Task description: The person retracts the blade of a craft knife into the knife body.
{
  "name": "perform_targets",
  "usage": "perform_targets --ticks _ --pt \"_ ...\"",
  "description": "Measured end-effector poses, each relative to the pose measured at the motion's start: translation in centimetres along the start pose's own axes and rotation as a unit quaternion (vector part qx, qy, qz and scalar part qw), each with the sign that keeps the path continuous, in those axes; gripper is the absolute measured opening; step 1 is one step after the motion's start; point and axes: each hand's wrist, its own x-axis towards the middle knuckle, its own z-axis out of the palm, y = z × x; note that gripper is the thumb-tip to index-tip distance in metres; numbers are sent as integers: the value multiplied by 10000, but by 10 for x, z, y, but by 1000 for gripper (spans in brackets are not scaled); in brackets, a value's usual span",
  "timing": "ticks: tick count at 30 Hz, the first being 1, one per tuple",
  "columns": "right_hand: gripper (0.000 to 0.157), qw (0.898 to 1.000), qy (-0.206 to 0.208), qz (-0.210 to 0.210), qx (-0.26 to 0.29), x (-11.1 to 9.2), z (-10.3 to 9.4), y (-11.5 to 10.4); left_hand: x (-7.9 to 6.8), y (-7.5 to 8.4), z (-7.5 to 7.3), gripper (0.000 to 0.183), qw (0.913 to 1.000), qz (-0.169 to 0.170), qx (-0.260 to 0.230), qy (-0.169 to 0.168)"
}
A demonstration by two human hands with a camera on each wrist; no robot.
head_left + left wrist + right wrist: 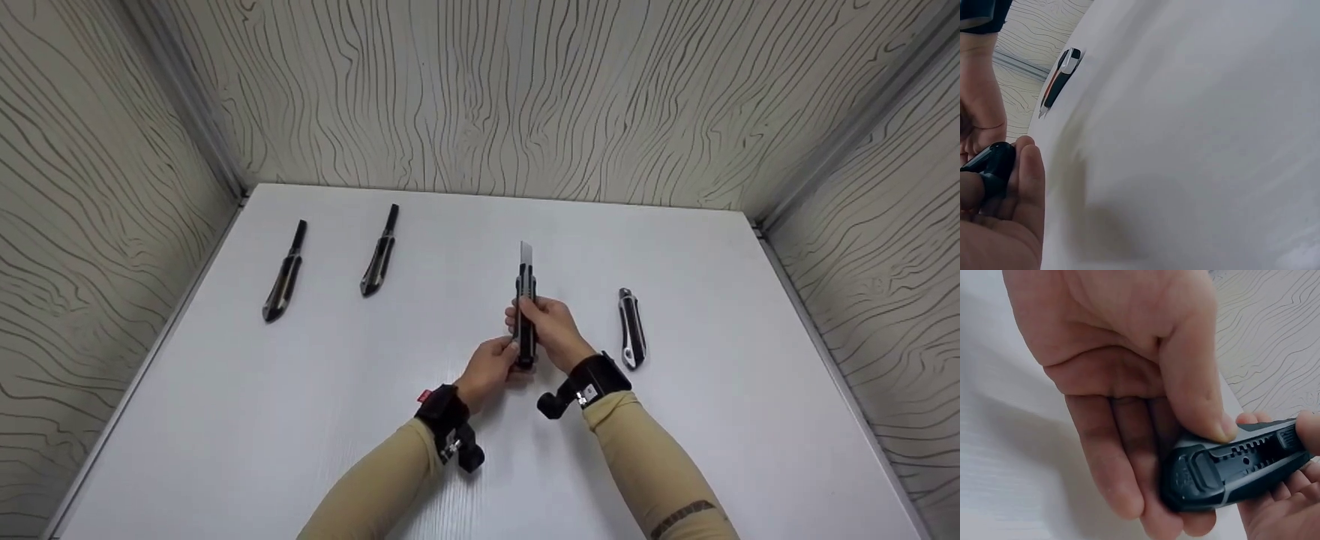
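Observation:
A black and grey utility knife [526, 322] is held up over the white table, its silver blade out and pointing at the back wall. My right hand [556, 327] grips its middle; in the right wrist view that hand's thumb [1309, 432] lies at the slider on the knife's slotted face. The rear end is pinched by my left hand [489, 369], thumb on one side and fingers under it. That left hand [1123, 377] also fills the upper part of the right wrist view. Fingers hide part of the handle in every view.
Two similar knives with dark front ends, one at the far left [283, 281] and one beside it [379, 255], lie on the table [300, 420]. Another knife [632, 330] lies right of my hands. Wood-patterned walls [480, 97] stand around the table's back and sides.

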Motion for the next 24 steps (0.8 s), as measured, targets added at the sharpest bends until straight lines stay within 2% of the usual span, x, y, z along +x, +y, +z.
perform_targets --ticks 8,14,24 --pt "40 9999 116 -70 -92 -1 4 1 -1 1 1 31 9999 64 90 -23" --pt "37 9999 100 -64 62 0 4 3 -1 0 1 32 9999 123 87 -57" --pt "39 9984 -521 -224 20 0 -4 4 -1 1 -1 33 9997 181 53 -138"
